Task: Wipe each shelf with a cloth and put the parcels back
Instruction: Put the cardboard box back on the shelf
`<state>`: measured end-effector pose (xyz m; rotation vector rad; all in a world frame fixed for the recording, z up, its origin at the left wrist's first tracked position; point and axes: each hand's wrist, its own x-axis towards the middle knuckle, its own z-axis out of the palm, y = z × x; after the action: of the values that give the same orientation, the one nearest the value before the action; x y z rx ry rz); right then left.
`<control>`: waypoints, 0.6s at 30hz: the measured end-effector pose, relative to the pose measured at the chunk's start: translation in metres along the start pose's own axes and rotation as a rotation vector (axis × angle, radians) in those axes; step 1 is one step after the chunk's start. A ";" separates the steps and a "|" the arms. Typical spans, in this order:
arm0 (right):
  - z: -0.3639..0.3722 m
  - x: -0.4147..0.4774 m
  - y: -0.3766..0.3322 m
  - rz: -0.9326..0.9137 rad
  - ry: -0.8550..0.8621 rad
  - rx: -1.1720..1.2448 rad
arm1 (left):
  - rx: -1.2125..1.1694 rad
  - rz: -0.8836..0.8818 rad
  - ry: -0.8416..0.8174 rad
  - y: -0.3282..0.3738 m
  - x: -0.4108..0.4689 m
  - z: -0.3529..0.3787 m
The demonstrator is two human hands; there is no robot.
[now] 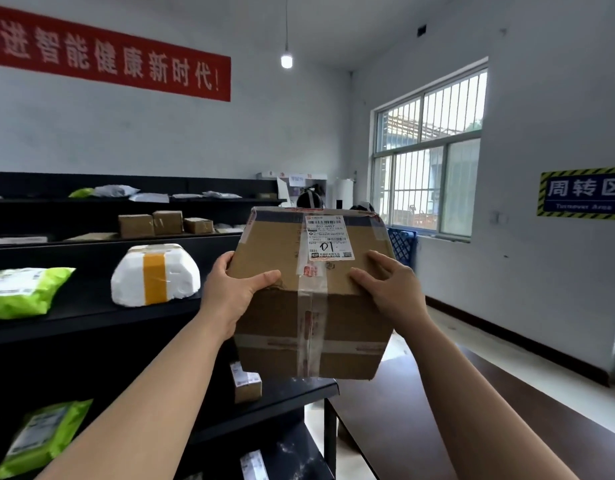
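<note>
at the open end of a black shelf rack [91, 317], held up in the air in front of the chest: one brown cardboard box [337, 327], clear of every shelf, tilted so its top face and near side both show. box is roughly cube-shaped, corners a little crushed and softened. clear tape runs in a band down the middle of the top and on over the near side, a second band crosses the near side low down, and grey tape lies along the far top edge. a white shipping label [328, 237] with a barcode sits on the top face, "01" handwritten on it in black. left hand [233, 292] grips the near left corner, thumb laid across the top face, fingers curled round the left side. right hand [389, 289] presses on the near right corner, fingers and thumb stretched almost straight over the top face, palm against the edge. on the shelf to the left, well apart from the box: a white foam parcel [155, 275] banded with yellow tape, and a green mailer bag [22, 289]. a small taped carton [247, 382] stands on the lower shelf, below the held box.
</note>
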<state>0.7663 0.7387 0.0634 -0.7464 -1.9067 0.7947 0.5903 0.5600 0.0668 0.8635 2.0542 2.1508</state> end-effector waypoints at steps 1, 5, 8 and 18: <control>0.001 0.002 -0.005 -0.012 0.001 -0.003 | -0.002 0.008 0.011 0.004 0.000 -0.003; 0.010 0.009 -0.024 -0.044 -0.002 0.012 | -0.016 0.021 0.043 0.015 0.007 -0.018; 0.019 0.014 -0.037 -0.082 0.000 0.024 | -0.016 0.032 0.066 0.022 0.016 -0.031; 0.056 0.044 -0.058 -0.139 -0.053 0.083 | -0.041 0.065 0.113 0.034 0.037 -0.056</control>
<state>0.6881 0.7239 0.1093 -0.5401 -1.9374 0.8081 0.5479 0.5201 0.1138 0.8332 2.0513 2.3181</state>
